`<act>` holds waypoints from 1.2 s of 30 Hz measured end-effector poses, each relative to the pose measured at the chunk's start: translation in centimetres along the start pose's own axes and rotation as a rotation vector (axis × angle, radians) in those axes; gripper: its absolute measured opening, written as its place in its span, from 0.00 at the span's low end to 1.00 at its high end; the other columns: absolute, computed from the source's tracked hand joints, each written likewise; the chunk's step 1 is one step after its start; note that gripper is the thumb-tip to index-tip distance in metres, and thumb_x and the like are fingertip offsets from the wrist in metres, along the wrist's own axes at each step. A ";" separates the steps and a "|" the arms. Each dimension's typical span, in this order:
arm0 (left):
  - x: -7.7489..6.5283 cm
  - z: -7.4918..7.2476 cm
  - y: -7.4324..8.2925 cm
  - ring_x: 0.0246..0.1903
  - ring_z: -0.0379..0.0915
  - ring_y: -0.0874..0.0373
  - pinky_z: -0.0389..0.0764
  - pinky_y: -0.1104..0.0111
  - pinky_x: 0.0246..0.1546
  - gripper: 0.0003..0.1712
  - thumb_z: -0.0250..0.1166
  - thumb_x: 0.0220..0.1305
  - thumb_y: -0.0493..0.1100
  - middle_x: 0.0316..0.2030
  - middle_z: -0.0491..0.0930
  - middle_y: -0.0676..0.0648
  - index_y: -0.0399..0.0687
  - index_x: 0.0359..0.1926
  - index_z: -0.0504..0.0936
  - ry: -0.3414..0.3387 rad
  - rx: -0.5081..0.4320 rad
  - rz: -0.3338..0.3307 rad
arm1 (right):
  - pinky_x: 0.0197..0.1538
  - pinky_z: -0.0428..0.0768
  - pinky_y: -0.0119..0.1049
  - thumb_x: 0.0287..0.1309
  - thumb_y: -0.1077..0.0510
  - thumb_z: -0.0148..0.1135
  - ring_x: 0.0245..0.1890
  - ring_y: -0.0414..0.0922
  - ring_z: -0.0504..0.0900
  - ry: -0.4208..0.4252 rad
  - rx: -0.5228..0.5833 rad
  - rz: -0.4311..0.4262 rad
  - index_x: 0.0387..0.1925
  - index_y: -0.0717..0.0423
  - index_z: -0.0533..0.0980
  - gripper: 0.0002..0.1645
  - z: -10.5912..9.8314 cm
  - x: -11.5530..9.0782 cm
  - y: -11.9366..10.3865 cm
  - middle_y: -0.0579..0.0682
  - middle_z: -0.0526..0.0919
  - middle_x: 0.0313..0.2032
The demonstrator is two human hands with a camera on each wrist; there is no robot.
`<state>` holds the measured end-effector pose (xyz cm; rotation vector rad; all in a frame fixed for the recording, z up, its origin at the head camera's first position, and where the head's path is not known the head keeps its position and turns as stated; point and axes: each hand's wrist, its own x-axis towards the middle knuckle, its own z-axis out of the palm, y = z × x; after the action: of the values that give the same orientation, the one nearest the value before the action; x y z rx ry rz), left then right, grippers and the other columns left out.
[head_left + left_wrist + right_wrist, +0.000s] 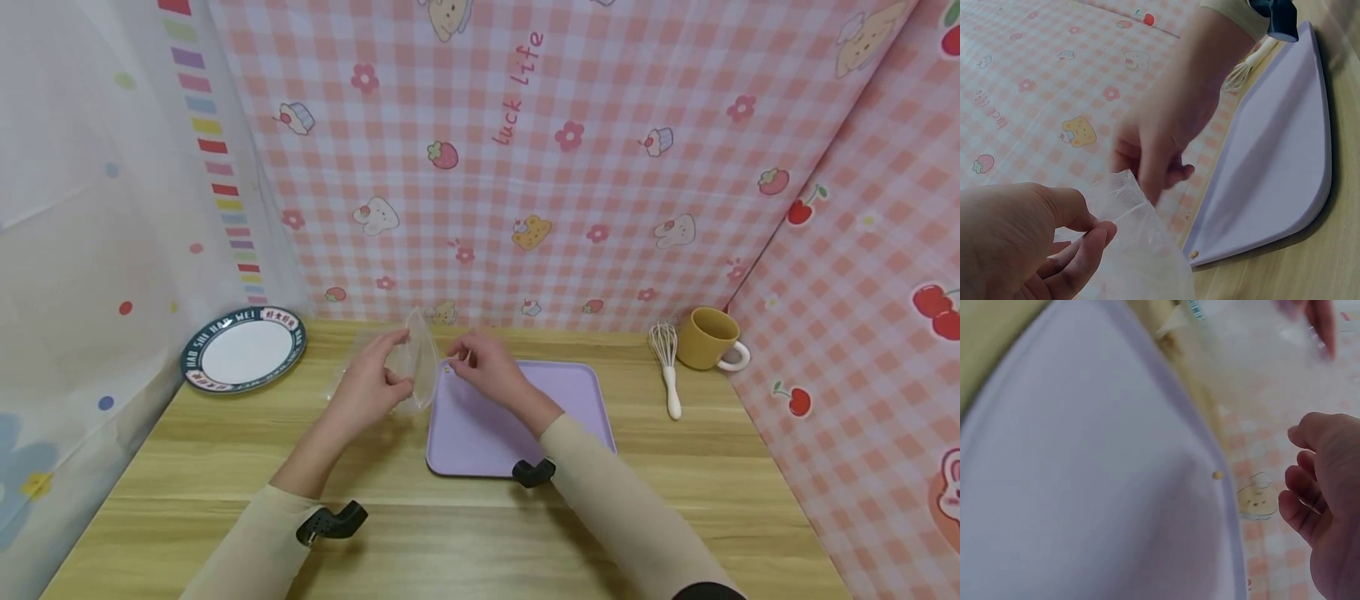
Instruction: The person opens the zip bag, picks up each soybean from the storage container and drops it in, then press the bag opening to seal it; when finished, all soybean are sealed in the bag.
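Note:
My left hand (366, 385) pinches the edge of a clear plastic bag (424, 367) between thumb and fingers; the left wrist view shows the bag (1141, 250) hanging from that pinch. Just right of the bag is my right hand (487, 365), over the far left corner of a lilac tray (517, 421). In the right wrist view its fingers (1300, 481) are loosely bent, with a gap to the thumb and nothing visible between them. A small yellowish-brown bit (1217, 475) lies in the tray's corner. Whether the bag holds anything is unclear.
An oval plate (243, 350) with a dark patterned rim stands at the back left. A white-handled whisk (667, 371) and a mustard mug (705, 337) with a white handle are at the back right. Printed cloth hangs behind the wooden table (450, 542) and at its sides.

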<state>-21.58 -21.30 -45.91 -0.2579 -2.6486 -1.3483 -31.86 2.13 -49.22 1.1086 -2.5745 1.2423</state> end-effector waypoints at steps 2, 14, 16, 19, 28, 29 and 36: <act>0.0 0.0 0.0 0.34 0.86 0.56 0.88 0.66 0.32 0.50 0.74 0.62 0.29 0.76 0.72 0.39 0.40 0.83 0.65 -0.001 -0.001 -0.008 | 0.41 0.81 0.35 0.70 0.66 0.73 0.37 0.46 0.80 -0.064 -0.037 -0.002 0.48 0.62 0.86 0.08 0.2 0.2 0.6 0.52 0.84 0.40; 0.0 0.1 -0.1 0.34 0.86 0.56 0.88 0.67 0.31 0.50 0.74 0.61 0.28 0.76 0.72 0.38 0.39 0.83 0.65 0.003 0.006 -0.009 | 0.46 0.84 0.37 0.67 0.69 0.71 0.42 0.47 0.82 -0.197 -0.077 0.047 0.50 0.61 0.87 0.11 1.5 1.0 2.9 0.53 0.85 0.42; 0.0 0.0 -0.1 0.34 0.86 0.56 0.88 0.66 0.31 0.51 0.74 0.61 0.28 0.76 0.72 0.38 0.39 0.84 0.65 0.002 0.005 -0.012 | 0.48 0.84 0.38 0.67 0.69 0.71 0.43 0.46 0.83 -0.214 -0.087 0.048 0.51 0.60 0.87 0.12 1.8 1.1 3.2 0.53 0.86 0.43; 0.1 0.0 -0.1 0.34 0.86 0.56 0.88 0.66 0.31 0.51 0.74 0.61 0.28 0.76 0.71 0.38 0.40 0.84 0.65 -0.001 0.008 -0.015 | 0.50 0.84 0.39 0.68 0.69 0.70 0.45 0.46 0.82 -0.232 -0.116 0.054 0.52 0.59 0.86 0.13 2.4 1.2 3.7 0.52 0.86 0.44; -0.1 -0.2 0.1 0.34 0.85 0.56 0.88 0.65 0.31 0.50 0.74 0.63 0.29 0.77 0.71 0.39 0.42 0.84 0.64 -0.004 0.004 -0.036 | 0.52 0.83 0.40 0.71 0.66 0.70 0.46 0.45 0.82 -0.228 -0.137 0.075 0.51 0.56 0.86 0.11 2.8 1.2 3.8 0.50 0.84 0.45; -0.1 -0.2 0.1 0.34 0.85 0.56 0.88 0.65 0.31 0.50 0.74 0.63 0.29 0.77 0.71 0.39 0.41 0.84 0.64 -0.003 0.003 -0.035 | 0.53 0.83 0.40 0.71 0.66 0.70 0.46 0.45 0.82 -0.229 -0.139 0.080 0.51 0.56 0.86 0.11 2.8 1.2 3.8 0.50 0.84 0.45; 0.0 -0.2 0.0 0.34 0.85 0.56 0.87 0.66 0.31 0.50 0.74 0.63 0.29 0.76 0.71 0.37 0.40 0.84 0.65 0.001 0.001 -0.023 | 0.55 0.84 0.41 0.74 0.64 0.69 0.48 0.46 0.82 -0.236 -0.144 0.110 0.51 0.55 0.87 0.09 2.9 1.2 3.8 0.50 0.84 0.46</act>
<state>-21.55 -21.46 -45.81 -0.2279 -2.6592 -1.3538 -34.46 0.96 -53.17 1.1615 -2.8807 0.9784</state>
